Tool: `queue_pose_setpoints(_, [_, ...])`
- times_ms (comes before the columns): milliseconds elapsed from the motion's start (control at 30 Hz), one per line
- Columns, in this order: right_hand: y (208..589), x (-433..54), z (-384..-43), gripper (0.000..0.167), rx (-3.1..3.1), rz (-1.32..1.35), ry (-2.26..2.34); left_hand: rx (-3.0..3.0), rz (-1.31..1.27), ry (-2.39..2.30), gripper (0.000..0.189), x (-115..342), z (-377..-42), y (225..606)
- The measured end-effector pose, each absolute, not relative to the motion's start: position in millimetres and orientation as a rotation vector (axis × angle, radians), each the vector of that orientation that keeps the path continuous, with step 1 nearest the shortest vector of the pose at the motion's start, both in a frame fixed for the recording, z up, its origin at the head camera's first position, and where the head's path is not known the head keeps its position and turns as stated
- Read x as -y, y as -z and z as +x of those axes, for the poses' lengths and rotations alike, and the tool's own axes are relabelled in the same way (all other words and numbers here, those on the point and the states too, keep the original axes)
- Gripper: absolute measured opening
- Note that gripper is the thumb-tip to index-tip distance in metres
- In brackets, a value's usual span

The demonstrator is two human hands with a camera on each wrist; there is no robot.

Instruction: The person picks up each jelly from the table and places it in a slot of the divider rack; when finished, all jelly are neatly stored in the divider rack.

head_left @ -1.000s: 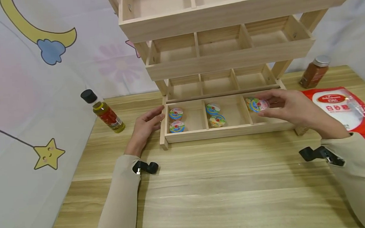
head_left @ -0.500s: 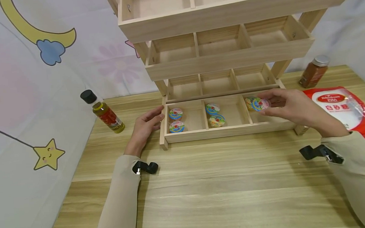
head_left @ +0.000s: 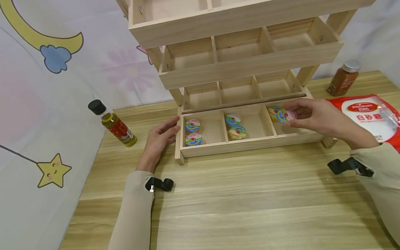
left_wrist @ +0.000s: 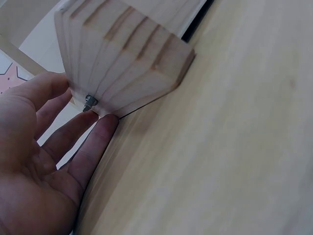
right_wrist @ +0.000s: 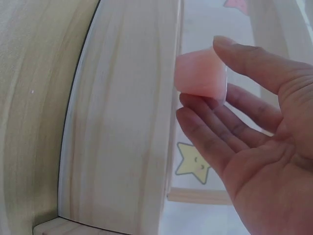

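My right hand (head_left: 321, 116) pinches a jelly cup (right_wrist: 203, 76) between thumb and fingers. In the right wrist view its body is pale pink; in the head view its printed lid is pink and blue. It is over the right compartment of the rack's lowest front tray (head_left: 226, 149), overlapping a yellowish jelly cup (head_left: 272, 113). The left compartment holds two jelly cups (head_left: 193, 139), the middle one two more jelly cups (head_left: 237, 132). My left hand (head_left: 156, 141) rests against the rack's left end, its fingertips (left_wrist: 108, 122) touching the wooden end piece (left_wrist: 122, 58) beside a screw.
Higher tiers of the wooden rack (head_left: 251, 67) rise behind and lean over the front tray. An oil bottle (head_left: 116, 125) stands left. On the right are a red and white sugar bag (head_left: 369, 118) and a brown spice jar (head_left: 344, 80) with a silver lid.
My right hand and its jelly cup have shifted slightly right, uncovering more of the yellowish cup beside it. The left hand stays in place.
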State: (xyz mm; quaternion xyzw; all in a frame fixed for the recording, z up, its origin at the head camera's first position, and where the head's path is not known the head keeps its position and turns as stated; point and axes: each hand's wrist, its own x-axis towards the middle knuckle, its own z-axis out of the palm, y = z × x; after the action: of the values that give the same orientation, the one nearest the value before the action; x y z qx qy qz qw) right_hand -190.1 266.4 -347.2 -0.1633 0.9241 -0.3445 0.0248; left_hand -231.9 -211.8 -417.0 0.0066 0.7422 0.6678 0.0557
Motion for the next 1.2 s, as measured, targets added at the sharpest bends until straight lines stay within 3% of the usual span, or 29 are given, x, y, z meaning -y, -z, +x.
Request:
queue_pose_setpoints(300, [353,-268,-191,0.043,-2.86,-0.574,1.086,-2.245,0.028,-2.039,0.046,212,-232,417])
queue_pose_setpoints(1200, [366,-264,-196,0.047,-2.814,-0.477,0.982,-2.254,0.032,-2.027,0.047,213,-233,419])
